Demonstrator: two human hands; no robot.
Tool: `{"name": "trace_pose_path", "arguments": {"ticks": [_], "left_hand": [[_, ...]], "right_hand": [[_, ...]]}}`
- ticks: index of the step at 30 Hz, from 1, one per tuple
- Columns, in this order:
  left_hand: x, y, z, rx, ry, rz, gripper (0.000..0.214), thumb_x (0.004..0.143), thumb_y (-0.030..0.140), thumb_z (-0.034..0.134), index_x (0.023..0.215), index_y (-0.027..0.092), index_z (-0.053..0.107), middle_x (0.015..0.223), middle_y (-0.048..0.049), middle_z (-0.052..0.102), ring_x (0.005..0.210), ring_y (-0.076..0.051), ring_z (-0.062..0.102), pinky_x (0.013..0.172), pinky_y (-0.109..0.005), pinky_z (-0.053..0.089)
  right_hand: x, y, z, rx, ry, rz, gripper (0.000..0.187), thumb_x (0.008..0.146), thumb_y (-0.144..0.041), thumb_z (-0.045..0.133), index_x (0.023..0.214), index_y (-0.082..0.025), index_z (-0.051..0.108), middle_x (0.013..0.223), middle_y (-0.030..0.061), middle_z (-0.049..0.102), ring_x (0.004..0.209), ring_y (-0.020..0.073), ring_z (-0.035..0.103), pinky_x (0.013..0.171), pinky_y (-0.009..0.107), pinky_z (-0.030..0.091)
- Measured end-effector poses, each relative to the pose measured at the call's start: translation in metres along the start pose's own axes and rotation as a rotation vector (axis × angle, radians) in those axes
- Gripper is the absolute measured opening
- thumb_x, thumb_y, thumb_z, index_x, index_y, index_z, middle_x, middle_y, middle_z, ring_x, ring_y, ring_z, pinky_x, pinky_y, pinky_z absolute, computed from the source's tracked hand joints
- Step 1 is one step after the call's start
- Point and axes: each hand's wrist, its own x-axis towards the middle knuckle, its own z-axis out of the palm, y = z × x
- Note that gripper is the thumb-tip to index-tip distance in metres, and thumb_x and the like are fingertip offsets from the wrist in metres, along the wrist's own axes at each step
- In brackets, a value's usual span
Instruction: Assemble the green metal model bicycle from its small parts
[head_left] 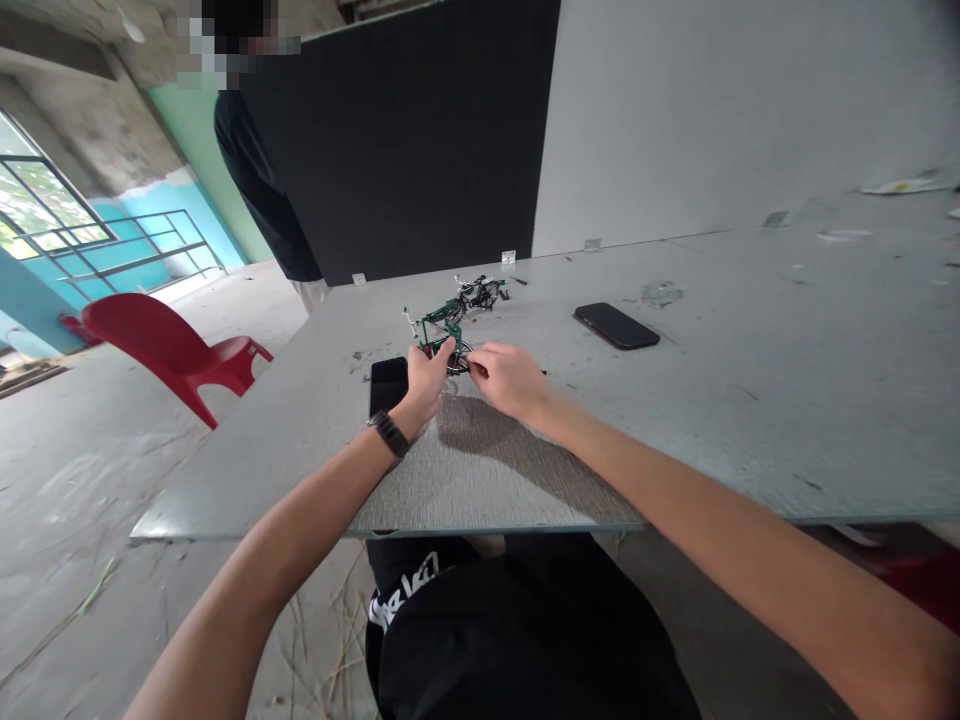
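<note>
A small green model bicycle with silver handlebars is held just above the glass-topped table. My left hand is closed around its frame, thumb on top. At the bicycle's black wheel, the fingers of my right hand are pinched together by the rim; whether a small part sits between them is hidden. Just beyond lies a second model bicycle, mostly black with some green.
A black phone lies beside my left wrist, and another phone rests to the right. Black and white panels stand along the table's back edge. A person stands behind, near a red chair.
</note>
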Motion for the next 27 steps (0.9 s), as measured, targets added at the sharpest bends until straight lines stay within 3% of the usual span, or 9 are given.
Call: {"name": "trace_pose_path", "arguments": {"ticks": [3,9,14,18,27], "left_hand": [[-0.001,0.000,0.002,0.029,0.088,0.054,0.033,0.080,0.027,0.084,0.085,0.020,0.052,0.072,0.0047,0.054,0.065,-0.009,0.054,0.058,-0.020,0.041],[0.002,0.000,0.002,-0.005,0.095,0.088,0.033,0.081,0.028,0.082,0.083,0.019,0.050,0.074,0.0042,0.055,0.063,-0.008,0.055,0.056,-0.021,0.040],[0.002,0.002,0.001,-0.014,0.092,0.109,0.034,0.081,0.032,0.083,0.085,0.019,0.051,0.077,0.0034,0.057,0.065,-0.009,0.057,0.058,-0.022,0.041],[0.001,0.003,0.001,-0.025,0.086,0.109,0.036,0.079,0.032,0.085,0.084,0.020,0.051,0.076,0.0036,0.056,0.065,-0.009,0.056,0.059,-0.022,0.042],[-0.001,0.005,0.003,-0.139,0.055,0.023,0.027,0.085,0.024,0.078,0.088,0.019,0.052,0.080,0.0012,0.061,0.073,-0.011,0.063,0.078,-0.029,0.055]], "right_hand": [[0.000,-0.003,-0.001,0.028,0.007,0.033,0.024,0.094,-0.013,0.048,0.072,-0.018,0.057,0.071,0.0038,0.053,0.065,0.0154,0.044,0.059,0.030,0.026],[-0.001,0.004,0.000,0.012,0.045,0.040,0.023,0.091,-0.011,0.051,0.070,-0.017,0.057,0.072,0.0038,0.053,0.064,0.0149,0.043,0.059,0.029,0.027],[0.000,0.011,0.001,0.025,0.144,0.001,0.018,0.091,-0.011,0.053,0.080,-0.016,0.066,0.076,0.0054,0.060,0.070,0.0166,0.051,0.063,0.029,0.033],[0.001,0.011,0.001,0.037,0.145,-0.075,0.021,0.096,-0.014,0.052,0.087,-0.015,0.071,0.081,0.0080,0.067,0.074,0.0186,0.058,0.067,0.030,0.038],[-0.001,0.014,0.005,0.072,0.171,-0.101,0.024,0.101,-0.019,0.051,0.104,-0.016,0.075,0.096,0.0113,0.074,0.085,0.0231,0.067,0.073,0.033,0.048]]}}
